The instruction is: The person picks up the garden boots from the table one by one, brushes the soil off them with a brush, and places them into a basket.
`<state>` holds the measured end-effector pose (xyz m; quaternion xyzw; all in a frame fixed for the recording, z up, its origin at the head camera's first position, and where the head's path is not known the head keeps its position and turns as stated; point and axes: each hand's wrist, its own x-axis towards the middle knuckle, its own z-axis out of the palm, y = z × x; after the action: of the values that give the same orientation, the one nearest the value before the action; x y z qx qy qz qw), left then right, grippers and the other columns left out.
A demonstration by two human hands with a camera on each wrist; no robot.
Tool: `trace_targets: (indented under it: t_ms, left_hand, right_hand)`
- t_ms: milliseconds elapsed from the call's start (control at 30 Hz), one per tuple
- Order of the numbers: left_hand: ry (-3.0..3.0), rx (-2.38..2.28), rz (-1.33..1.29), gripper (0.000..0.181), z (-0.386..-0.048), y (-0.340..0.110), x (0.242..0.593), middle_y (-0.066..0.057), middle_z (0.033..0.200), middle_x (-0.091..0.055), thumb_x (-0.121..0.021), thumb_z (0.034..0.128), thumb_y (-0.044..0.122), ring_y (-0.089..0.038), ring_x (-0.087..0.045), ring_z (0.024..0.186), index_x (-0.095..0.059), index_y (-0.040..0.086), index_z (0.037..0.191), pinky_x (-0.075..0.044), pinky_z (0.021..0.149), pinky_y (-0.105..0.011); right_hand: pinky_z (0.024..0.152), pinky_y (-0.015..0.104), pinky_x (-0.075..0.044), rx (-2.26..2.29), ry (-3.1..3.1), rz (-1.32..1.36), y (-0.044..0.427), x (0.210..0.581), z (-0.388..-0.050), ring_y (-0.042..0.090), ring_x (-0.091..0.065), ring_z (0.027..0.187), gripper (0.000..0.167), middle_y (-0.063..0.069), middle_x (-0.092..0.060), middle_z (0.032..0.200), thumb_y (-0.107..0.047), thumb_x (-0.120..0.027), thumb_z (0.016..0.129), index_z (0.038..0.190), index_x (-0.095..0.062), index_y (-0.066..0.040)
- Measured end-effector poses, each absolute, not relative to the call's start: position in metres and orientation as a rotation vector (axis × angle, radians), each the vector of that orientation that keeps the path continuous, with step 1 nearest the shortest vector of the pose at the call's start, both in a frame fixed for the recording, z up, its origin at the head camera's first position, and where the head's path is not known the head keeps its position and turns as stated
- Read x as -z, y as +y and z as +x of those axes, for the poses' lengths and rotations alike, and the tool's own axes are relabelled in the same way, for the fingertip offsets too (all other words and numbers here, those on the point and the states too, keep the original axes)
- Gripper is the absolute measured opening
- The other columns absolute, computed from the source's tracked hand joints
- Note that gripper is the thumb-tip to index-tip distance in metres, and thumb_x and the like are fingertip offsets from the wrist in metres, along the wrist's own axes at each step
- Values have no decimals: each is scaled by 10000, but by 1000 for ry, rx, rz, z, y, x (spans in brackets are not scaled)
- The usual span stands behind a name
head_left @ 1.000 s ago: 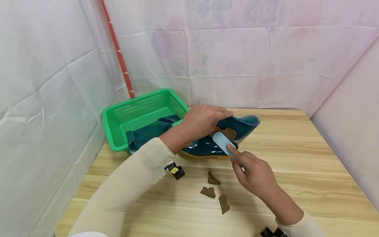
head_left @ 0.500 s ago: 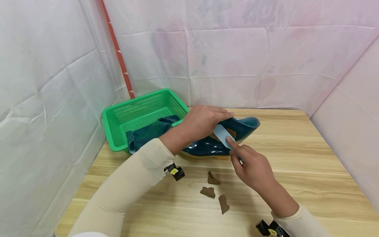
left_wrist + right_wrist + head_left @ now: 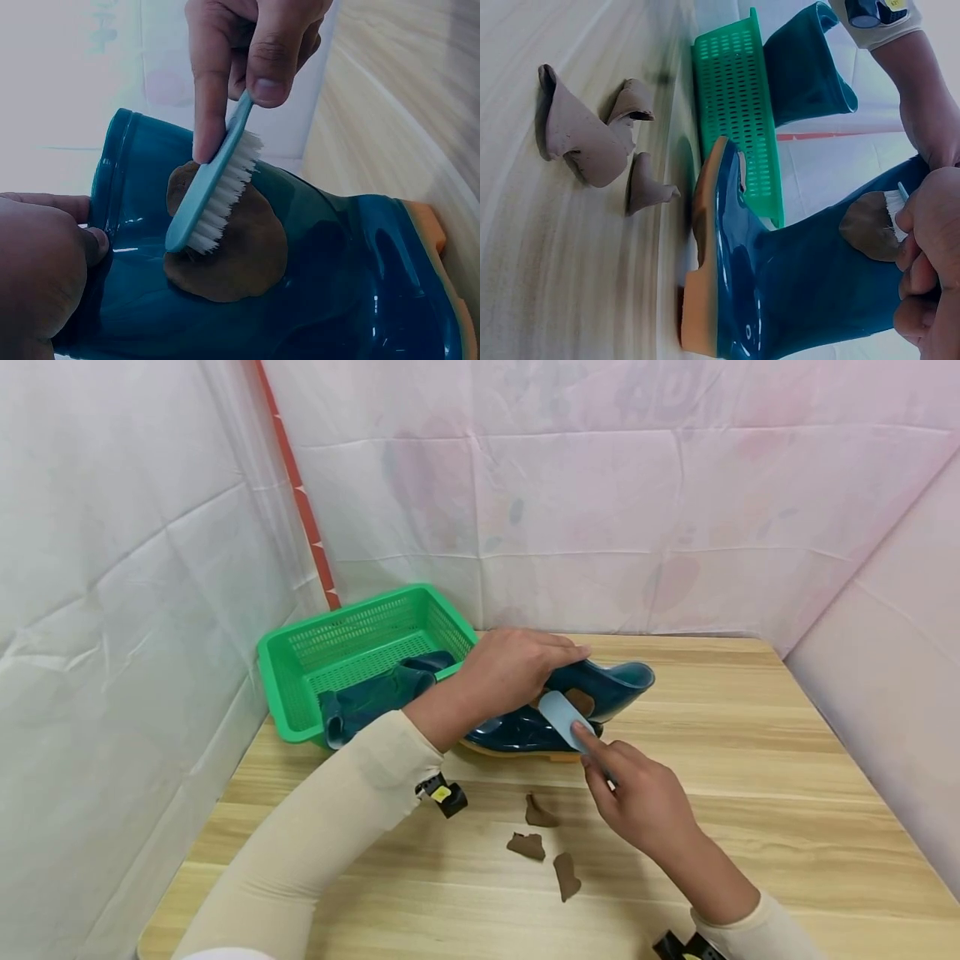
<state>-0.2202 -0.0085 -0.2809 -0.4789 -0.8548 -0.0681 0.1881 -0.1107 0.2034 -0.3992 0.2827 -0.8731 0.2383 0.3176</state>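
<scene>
A dark teal rubber boot (image 3: 611, 685) with an orange-tan sole stands on the table, its opening upward. My left hand (image 3: 513, 664) grips the top rim, thumb on the outside in the left wrist view. My right hand (image 3: 645, 797) holds a scrubbing brush (image 3: 202, 196) by its light blue handle, forefinger stretched along the back. Its white bristles touch a brown mud-like patch (image 3: 251, 251) on the boot's shaft. A smaller brown bit (image 3: 742, 171) sticks near the toe, seen in the right wrist view.
Left of the boot, a green plastic basket (image 3: 296, 727) holds another teal boot (image 3: 378, 697) lying on its side. Three curled brown flakes (image 3: 527, 846) lie on the wooden table (image 3: 787, 793) in front of the boot. White cloth walls (image 3: 570, 510) stand behind and at the sides.
The brush went up over the brown patch and came back down with my right hand. The boot's top dips slightly toward me; my left hand stays on the rim.
</scene>
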Motion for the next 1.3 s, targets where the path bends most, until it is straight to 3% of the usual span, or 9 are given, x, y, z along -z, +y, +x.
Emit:
trace_targets:
  t_ms: [333,467,567,700,900,1033,1300]
  left_hand:
    - [-2393,218,-1330,419,-221,-8,283,92,1316,-680,-551,1040,26,-98,-680,1113,-679,241,1377,-572,699,-252]
    - [-2390,228,-1330,405,-220,-7,283,91,1301,-689,-563,1038,29,-92,-680,1113,-686,226,1370,-578,735,-252]
    - [-2388,222,-1330,397,-220,-6,282,91,1301,-690,-584,1034,39,-87,-677,1118,-685,222,1372,-578,757,-247]
    - [-2382,208,-1326,383,-220,-5,282,89,1307,-687,-632,1021,80,-87,-672,1133,-682,219,1374,-575,778,-242]
    - [-2384,223,-1323,368,-220,-6,282,68,1326,-678,-643,1025,112,-106,-667,1153,-678,208,1379,-581,749,-258]
    - [-2397,231,-1305,395,-221,-7,282,65,1344,-665,-552,1055,45,-115,-668,1150,-668,222,1388,-566,659,-262]
    - [-2392,261,-1297,395,-222,-7,283,57,1333,-673,-561,1048,36,-126,-686,1111,-676,216,1380,-540,606,-253]
  right_hand:
    - [416,164,-275,-634,-2323,756,210,400,-106,-65,-255,514,551,-83,-580,766,-16,-740,851,1384,-670,-136]
    - [412,143,-265,-638,-2236,790,214,397,-106,-63,-288,532,342,-60,-623,778,-218,-588,1042,1346,-693,-102]
    - [402,145,-258,-615,-2154,791,215,393,-108,-39,-311,537,454,-3,-656,789,-363,-429,1102,1318,-704,-72]
    - [389,179,-247,-556,-2150,745,215,387,-112,-26,-275,526,404,25,-628,766,-288,-464,1077,1342,-690,-81]
    - [391,195,-241,-513,-2259,669,217,388,-111,-31,-231,520,469,-20,-573,736,-82,-648,899,1367,-680,-109]
    - [402,187,-238,-537,-2283,664,220,393,-107,-23,-230,522,457,-52,-552,729,-74,-656,901,1356,-689,-105]
    - [410,158,-236,-602,-2313,688,222,400,-101,-73,-221,526,495,-70,-651,829,-36,-704,863,1351,-694,-116]
